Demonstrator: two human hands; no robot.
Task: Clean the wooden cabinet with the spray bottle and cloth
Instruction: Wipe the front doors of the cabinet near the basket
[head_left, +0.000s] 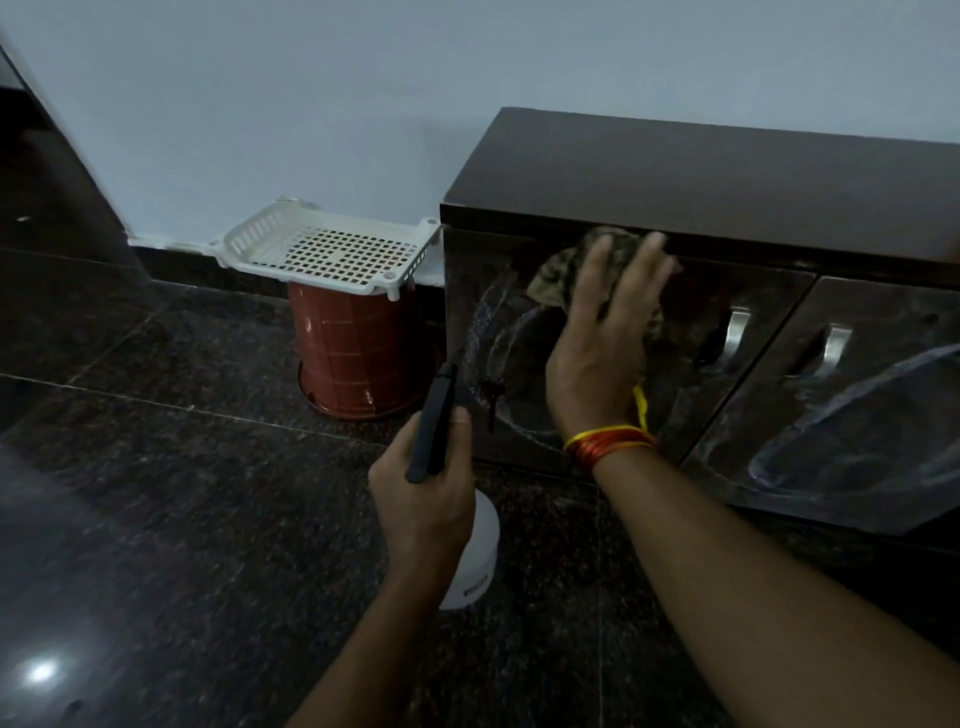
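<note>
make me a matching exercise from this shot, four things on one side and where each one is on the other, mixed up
Things:
1. cloth
2. spray bottle
3. white basket
4. red bucket

Places:
A. upside down on the floor
B. on top of the bucket
C. held in the left hand
D. pressed on the cabinet door by the right hand

Pairs: 1-D, 2-C, 3-B, 4-A

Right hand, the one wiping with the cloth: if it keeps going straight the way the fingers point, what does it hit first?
The right hand points up the cabinet door, pressing the cloth. Going straight on, the fingertips would probably first meet the overhanging edge of the cabinet top, just above them.
</note>
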